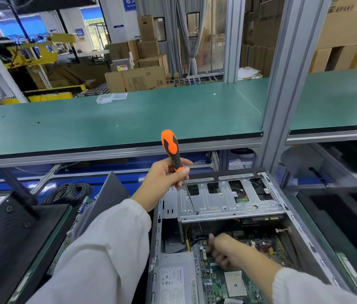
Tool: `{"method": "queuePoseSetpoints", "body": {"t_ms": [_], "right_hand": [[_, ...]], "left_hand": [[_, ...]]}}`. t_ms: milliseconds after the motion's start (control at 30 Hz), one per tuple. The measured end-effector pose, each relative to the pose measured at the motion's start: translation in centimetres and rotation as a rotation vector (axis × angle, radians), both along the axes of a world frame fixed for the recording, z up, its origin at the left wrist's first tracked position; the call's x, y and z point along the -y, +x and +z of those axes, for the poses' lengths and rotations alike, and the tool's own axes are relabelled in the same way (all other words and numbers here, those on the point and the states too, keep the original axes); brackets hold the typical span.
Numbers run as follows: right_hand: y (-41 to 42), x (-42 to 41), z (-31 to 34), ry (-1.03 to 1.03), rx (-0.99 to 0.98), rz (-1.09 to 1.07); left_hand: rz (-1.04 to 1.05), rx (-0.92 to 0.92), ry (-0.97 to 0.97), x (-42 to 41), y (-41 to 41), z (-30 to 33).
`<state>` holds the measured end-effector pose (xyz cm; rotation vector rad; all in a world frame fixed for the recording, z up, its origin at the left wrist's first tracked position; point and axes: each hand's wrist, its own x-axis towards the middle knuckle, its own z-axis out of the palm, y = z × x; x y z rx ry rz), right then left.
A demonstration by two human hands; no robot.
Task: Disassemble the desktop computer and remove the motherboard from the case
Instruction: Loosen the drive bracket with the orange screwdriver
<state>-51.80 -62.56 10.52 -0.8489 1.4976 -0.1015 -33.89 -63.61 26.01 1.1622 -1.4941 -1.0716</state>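
The open desktop case [291, 218] lies on the bench in front of me. Inside it sits the green motherboard [261, 244], a silver drive cage [223, 202] above it and a grey power supply [176, 279] at its left. My left hand [164, 176] grips an orange-and-black screwdriver [172, 150] upright, its blade pointing down onto the drive cage. My right hand [223, 249] reaches into the case, fingers curled at the upper left edge of the motherboard by a blue connector; what they pinch is hidden.
A green shelf [129, 119] runs across above the bench, with small clear plastic boxes [111, 98] on it. An aluminium post [283, 84] stands at right. Left of the case lie a removed side panel [105, 198], coiled black cables [72, 191] and a black unit [15, 233].
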Motion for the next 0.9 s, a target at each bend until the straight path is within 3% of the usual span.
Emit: {"method": "queuePoseSetpoints", "body": {"t_ms": [67, 233, 367, 533, 667, 900], "right_hand": [[0.4, 0.8, -1.3, 0.078, 0.203, -0.317], [1.8, 1.7, -2.9, 0.121, 0.463, -0.485], [2.2, 1.8, -3.0, 0.134, 0.574, -0.513], [1.2, 2.0, -3.6, 0.153, 0.51, -0.554], [0.0, 1.9, -2.8, 0.165, 0.474, -0.467], [-2.6, 0.4, 1.2, 0.13, 0.535, -0.315]], "left_hand": [[0.005, -0.011, 0.01, 0.0, 0.1, -0.1], [0.008, -0.009, 0.031, -0.1, 0.4, -0.3], [0.016, -0.016, 0.044, 0.1, 0.8, -0.2], [0.069, -0.113, -0.024, 0.2, 1.1, 0.4], [0.245, -0.316, -0.137, 0.2, 2.2, 1.8], [0.601, -0.508, -0.287, -2.6, 2.3, 3.1]]}}
